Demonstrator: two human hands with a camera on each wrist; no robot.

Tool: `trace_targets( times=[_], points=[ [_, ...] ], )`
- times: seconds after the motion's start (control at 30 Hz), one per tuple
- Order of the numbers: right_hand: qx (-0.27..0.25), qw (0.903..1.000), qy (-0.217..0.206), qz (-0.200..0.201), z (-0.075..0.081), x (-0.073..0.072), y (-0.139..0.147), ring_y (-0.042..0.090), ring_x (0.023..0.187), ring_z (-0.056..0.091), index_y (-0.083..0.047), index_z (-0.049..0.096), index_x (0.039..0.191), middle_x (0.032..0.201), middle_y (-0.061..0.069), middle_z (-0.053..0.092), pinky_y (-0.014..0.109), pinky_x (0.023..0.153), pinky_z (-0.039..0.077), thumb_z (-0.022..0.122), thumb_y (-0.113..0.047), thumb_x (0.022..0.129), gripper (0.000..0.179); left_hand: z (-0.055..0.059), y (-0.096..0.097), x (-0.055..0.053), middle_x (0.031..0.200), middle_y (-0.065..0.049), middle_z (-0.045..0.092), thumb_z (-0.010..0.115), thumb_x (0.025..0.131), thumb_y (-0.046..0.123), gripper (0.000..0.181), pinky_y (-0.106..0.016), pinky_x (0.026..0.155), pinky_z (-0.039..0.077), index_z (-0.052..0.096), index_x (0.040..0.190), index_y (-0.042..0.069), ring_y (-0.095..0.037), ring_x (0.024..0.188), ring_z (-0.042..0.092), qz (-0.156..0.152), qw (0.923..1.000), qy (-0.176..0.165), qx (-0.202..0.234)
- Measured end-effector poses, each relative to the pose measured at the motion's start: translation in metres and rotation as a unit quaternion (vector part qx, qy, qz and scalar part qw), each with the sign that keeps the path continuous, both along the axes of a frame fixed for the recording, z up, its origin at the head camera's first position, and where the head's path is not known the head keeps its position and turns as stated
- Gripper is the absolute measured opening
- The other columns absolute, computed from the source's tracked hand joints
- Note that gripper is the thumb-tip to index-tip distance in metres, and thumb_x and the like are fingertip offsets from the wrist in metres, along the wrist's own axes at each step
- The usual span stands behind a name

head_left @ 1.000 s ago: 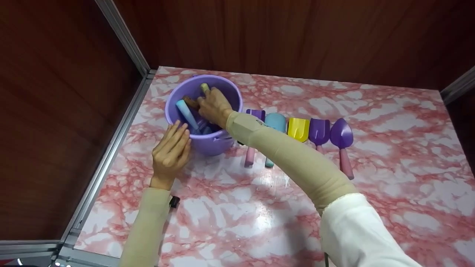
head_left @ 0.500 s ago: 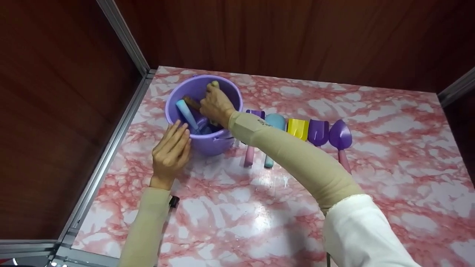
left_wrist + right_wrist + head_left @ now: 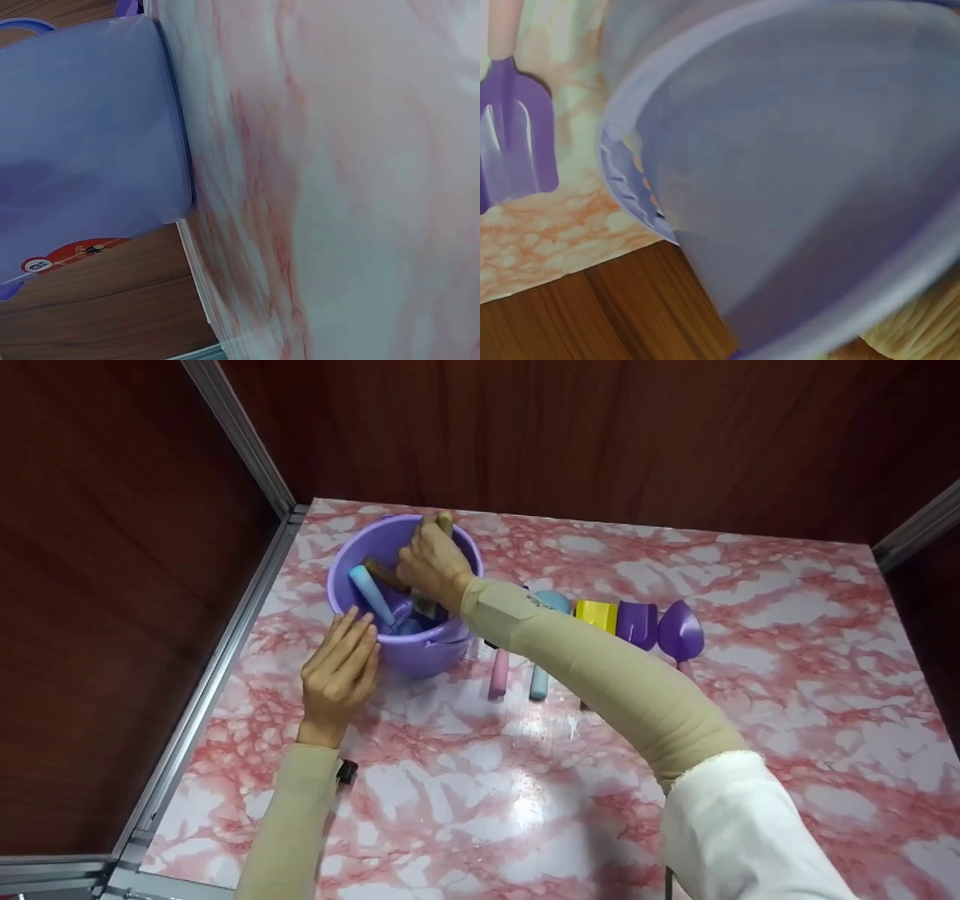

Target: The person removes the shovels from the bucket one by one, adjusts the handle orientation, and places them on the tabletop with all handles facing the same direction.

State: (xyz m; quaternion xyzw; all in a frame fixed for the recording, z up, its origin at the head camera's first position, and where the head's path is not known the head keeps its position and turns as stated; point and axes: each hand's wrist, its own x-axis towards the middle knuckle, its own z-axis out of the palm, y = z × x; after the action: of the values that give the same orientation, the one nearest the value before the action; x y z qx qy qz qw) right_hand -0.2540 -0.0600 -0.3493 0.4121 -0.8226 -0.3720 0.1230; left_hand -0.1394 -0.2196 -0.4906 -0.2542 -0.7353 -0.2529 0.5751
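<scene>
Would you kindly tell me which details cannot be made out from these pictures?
Head view: part of the olive-handled tool, behind the right hand.
Head view: the middle of the yellow scoop, behind the right sleeve.
Left wrist view: markings on the red label, too small to read.
Right wrist view: part of the purple shovel, cut off by the left and top edges.

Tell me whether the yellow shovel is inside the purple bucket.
No, the yellow shovel lies on the marbled table, outside the purple bucket.
</scene>
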Motion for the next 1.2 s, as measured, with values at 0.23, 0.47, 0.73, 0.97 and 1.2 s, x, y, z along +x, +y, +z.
trace_targets(
  times=[0.23, 0.47, 0.73, 0.97, 1.2],
  points=[
    [-0.051, 0.9983, 0.024, 0.016, 0.022, 0.003, 0.01, 0.023, 0.09, 0.067, -0.016, 0.081, 0.108, 0.1, 0.006, 0.076, 0.033, 0.071, 0.045, 0.042, -0.007, 0.109, 0.039, 0.002, 0.0, -0.001, 0.119, -0.02, 0.079, 0.074, 0.1, 0.007, 0.02, -0.052, 0.112, 0.058, 0.081, 0.116, -0.002, -0.041, 0.118, 0.075, -0.003, 1.0, 0.005, 0.001],
    [-0.084, 0.996, 0.027, 0.01, 0.034, 0.004, 0.026, 0.024, 0.083, 0.068, -0.009, 0.078, 0.105, 0.097, 0.009, 0.074, 0.035, 0.066, 0.052, 0.044, 0.005, 0.104, 0.037, 0.003, 0.001, -0.002, 0.118, -0.02, 0.079, 0.075, 0.1, 0.007, 0.019, -0.051, 0.112, 0.058, 0.081, 0.115, -0.001, -0.04, 0.117, 0.075, 0.0, 1.0, 0.007, 0.003],
    [-0.17, 0.9838, -0.051, -0.024, 0.047, 0.002, 0.053, 0.026, 0.072, 0.068, -0.013, 0.077, 0.093, 0.095, 0.007, 0.076, 0.039, 0.052, 0.053, 0.051, 0.004, 0.101, 0.032, 0.002, 0.001, 0.0, 0.119, -0.02, 0.079, 0.076, 0.099, 0.007, 0.021, -0.05, 0.114, 0.057, 0.081, 0.118, 0.0, -0.04, 0.119, 0.074, -0.006, 0.9999, -0.005, 0.009],
    [-0.254, 0.9613, -0.096, -0.044, 0.052, -0.003, 0.09, 0.03, 0.07, 0.072, -0.01, 0.08, 0.095, 0.086, 0.012, 0.078, 0.045, 0.061, 0.065, 0.059, 0.003, 0.1, 0.025, -0.001, 0.0, 0.001, 0.118, -0.021, 0.079, 0.075, 0.1, 0.008, 0.02, -0.049, 0.116, 0.056, 0.081, 0.117, -0.001, -0.04, 0.12, 0.074, -0.013, 0.9997, -0.007, 0.017],
    [-0.322, 0.9297, -0.169, -0.06, 0.048, 0.003, 0.133, 0.032, 0.079, 0.074, -0.013, 0.082, 0.118, 0.109, 0.011, 0.082, 0.045, 0.06, 0.064, 0.074, -0.012, 0.101, 0.018, -0.001, -0.002, 0.001, 0.117, -0.021, 0.079, 0.074, 0.1, 0.009, 0.02, -0.049, 0.115, 0.056, 0.081, 0.116, -0.001, -0.041, 0.12, 0.074, -0.011, 0.9998, 0.001, 0.018]
  ],
)
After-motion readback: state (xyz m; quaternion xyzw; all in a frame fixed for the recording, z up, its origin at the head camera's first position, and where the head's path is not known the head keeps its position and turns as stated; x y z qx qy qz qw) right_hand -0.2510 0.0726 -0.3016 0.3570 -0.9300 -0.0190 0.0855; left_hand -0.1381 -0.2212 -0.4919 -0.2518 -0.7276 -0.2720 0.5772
